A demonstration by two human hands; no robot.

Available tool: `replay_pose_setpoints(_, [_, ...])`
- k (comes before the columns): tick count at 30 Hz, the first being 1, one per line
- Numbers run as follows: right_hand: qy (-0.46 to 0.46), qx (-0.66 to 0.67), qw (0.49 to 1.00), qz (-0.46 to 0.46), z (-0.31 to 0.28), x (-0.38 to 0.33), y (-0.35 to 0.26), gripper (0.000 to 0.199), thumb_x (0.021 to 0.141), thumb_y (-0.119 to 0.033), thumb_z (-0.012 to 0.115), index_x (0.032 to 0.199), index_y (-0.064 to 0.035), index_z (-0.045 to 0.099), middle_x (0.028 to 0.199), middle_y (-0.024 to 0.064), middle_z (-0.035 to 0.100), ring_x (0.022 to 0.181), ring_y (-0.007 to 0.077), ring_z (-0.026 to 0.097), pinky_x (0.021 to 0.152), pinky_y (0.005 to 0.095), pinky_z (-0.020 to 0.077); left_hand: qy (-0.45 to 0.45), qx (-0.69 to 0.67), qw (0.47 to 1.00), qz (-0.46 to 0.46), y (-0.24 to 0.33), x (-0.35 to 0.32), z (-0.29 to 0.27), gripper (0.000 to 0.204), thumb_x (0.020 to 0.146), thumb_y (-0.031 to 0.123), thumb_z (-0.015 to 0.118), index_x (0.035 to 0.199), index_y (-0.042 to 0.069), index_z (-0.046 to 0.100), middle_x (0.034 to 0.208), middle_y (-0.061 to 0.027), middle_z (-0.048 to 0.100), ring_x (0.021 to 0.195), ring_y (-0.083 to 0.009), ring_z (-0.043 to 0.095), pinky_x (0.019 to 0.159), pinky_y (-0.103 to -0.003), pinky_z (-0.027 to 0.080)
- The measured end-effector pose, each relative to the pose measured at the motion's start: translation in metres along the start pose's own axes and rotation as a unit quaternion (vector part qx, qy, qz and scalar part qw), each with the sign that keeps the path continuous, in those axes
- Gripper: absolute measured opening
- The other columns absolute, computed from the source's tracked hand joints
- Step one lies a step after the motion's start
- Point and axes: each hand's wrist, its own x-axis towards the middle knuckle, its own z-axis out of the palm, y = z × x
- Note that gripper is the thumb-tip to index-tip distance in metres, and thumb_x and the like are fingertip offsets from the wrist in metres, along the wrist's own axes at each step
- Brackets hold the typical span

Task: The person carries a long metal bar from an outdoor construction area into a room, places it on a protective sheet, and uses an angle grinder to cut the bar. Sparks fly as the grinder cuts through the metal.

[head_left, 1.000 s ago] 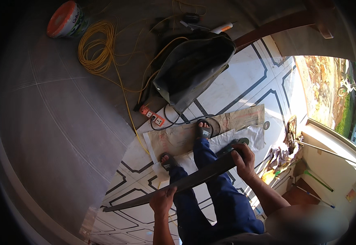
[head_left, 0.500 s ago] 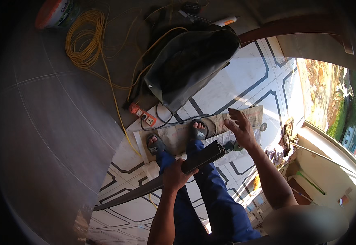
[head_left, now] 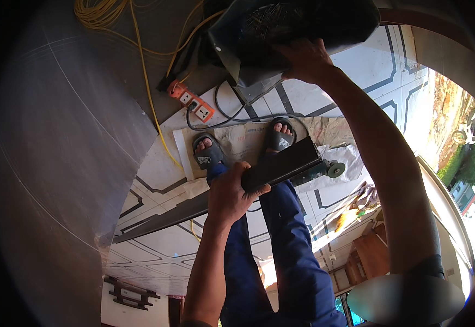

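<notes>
My left hand (head_left: 232, 193) is wrapped round a long dark profile bar (head_left: 284, 167), which runs slantwise across my legs, its thick end to the right. At the top, my right hand (head_left: 309, 62) reaches over the edge of a black bag (head_left: 352, 24), fingers stretched into the opening and apart. Its fingertips are dim against the dark inside. Thin loose pieces (head_left: 270, 19), like nails or screws, lie in the bag. Just beyond the bar's end, an angle grinder with a pale green disc (head_left: 335, 169) shows on the floor, its body partly hidden by the bar.
An orange power strip (head_left: 192, 102) with a black cable plugged in lies ahead of my feet. A yellow cord (head_left: 145, 82) runs from a coil (head_left: 98, 13) across the floor. My sandalled feet stand by flattened paper sacking (head_left: 243, 139). A doorway opens outdoors at the right.
My right hand has moved from above the bar's end forward to the bag and into its opening. The left hand keeps its hold on the bar. The view has tilted down.
</notes>
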Motion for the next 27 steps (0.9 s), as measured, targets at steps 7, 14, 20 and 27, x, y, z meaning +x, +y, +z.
replay_pose_setpoints(7, [0.111, 0.037, 0.993, -0.019, 0.097, -0.048, 0.018, 0.059, 0.088, -0.026, 0.078, 0.145, -0.0186, 0.063, 0.133, 0.0101, 0.068, 0.135, 0.0273, 0.058, 0.110, 0.0477, 0.0432, 0.018, 0.026, 0.999, 0.024, -0.012, -0.002, 0.020, 0.055, 0.082, 0.050, 0.088, 0.107, 0.007, 0.066, 0.087, -0.0130, 0.070, 0.084, -0.0368, 0.070, 0.073, -0.049, 0.054])
replay_pose_setpoints(14, [0.094, 0.050, 0.994, -0.022, 0.146, -0.072, 0.002, 0.072, 0.085, -0.013, 0.074, 0.153, -0.0054, 0.053, 0.156, 0.0144, 0.055, 0.147, 0.0295, 0.049, 0.129, 0.0473, 0.0293, 0.051, 0.043, 0.997, 0.028, -0.001, 0.003, 0.007, 0.048, 0.088, 0.043, 0.086, 0.114, 0.006, 0.072, 0.091, -0.0108, 0.072, 0.087, -0.0348, 0.070, 0.076, -0.046, 0.055])
replay_pose_setpoints(20, [0.128, 0.151, 0.980, -0.004, 0.130, -0.089, -0.004, 0.074, 0.092, -0.024, 0.075, 0.159, -0.0102, 0.048, 0.165, 0.0162, 0.046, 0.156, 0.0316, 0.040, 0.131, 0.0494, 0.0252, 0.034, -0.002, 0.999, -0.028, -0.003, 0.008, 0.010, 0.054, 0.090, 0.048, 0.082, 0.126, 0.009, 0.074, 0.096, -0.0134, 0.076, 0.088, -0.0358, 0.074, 0.076, -0.047, 0.057])
replay_pose_setpoints(27, [0.075, 0.622, 0.730, 0.272, 0.126, -0.207, -0.041, 0.038, 0.106, -0.024, 0.065, 0.139, -0.0046, 0.068, 0.145, 0.0215, 0.065, 0.131, 0.0373, 0.066, 0.107, 0.0423, 0.0537, -0.106, -0.036, 0.984, -0.138, -0.008, 0.015, 0.033, 0.048, 0.097, 0.055, 0.073, 0.120, 0.013, 0.078, 0.101, -0.0148, 0.079, 0.090, -0.0369, 0.076, 0.079, -0.045, 0.057])
